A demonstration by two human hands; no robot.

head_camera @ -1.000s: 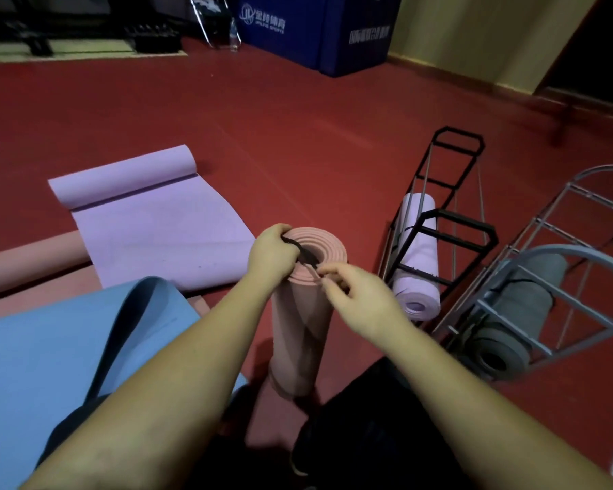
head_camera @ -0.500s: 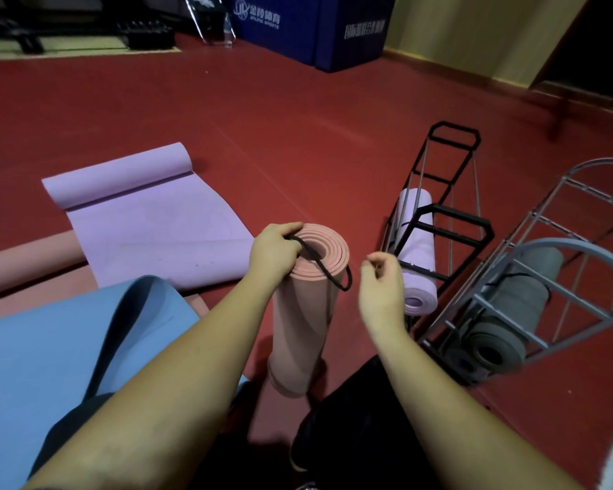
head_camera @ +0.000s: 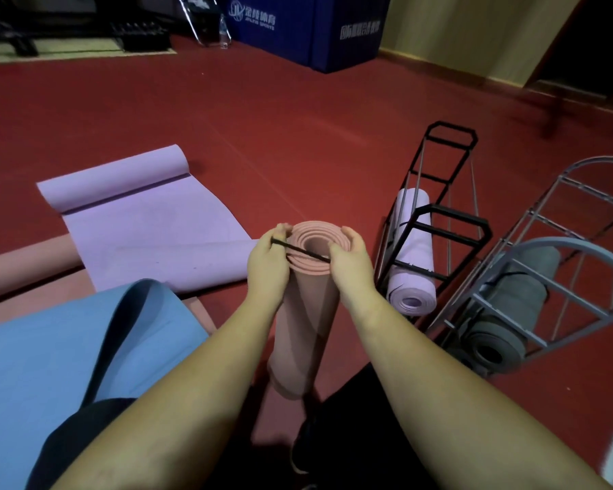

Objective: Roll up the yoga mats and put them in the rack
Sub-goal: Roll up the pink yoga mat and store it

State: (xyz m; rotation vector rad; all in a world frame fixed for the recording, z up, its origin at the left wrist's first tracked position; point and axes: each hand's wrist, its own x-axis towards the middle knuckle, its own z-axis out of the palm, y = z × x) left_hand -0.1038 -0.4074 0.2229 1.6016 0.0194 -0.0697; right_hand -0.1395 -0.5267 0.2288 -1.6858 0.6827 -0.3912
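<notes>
On a red floor [head_camera: 298,111] bounded by a yellow wall [head_camera: 475,33] and a blue pad [head_camera: 333,33], a rolled pink mat [head_camera: 305,313] is stood upright beside the black rack [head_camera: 450,221], while a black band [head_camera: 307,253] is pinched taut across its top by the left hand [head_camera: 268,267] and right hand [head_camera: 351,263].

The right hand [head_camera: 351,263], which was apart from the pink roll [head_camera: 308,305] half a second ago, is now back at its top rim in the frame's centre. The black band [head_camera: 303,252], then hanging loose, now stretches straight between both hands, across the roll's open end; the left hand [head_camera: 268,267] pinches its other end.
</notes>
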